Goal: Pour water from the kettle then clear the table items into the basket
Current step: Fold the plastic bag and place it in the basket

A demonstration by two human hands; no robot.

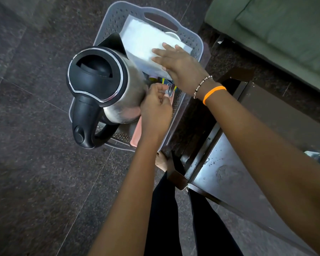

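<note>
A steel kettle with a black lid and handle stands in the grey perforated basket on the floor. A white flat pack lies across the basket's far half, over a white round object. My right hand rests flat on the pack with its fingers spread. My left hand is inside the basket beside the kettle, its fingers closed on thin metal cutlery with coloured handles. A pink flat item lies under my left wrist.
A dark wooden table with water drops stands at the right, its corner close to the basket. A green sofa fills the upper right. Dark stone floor surrounds the basket on the left.
</note>
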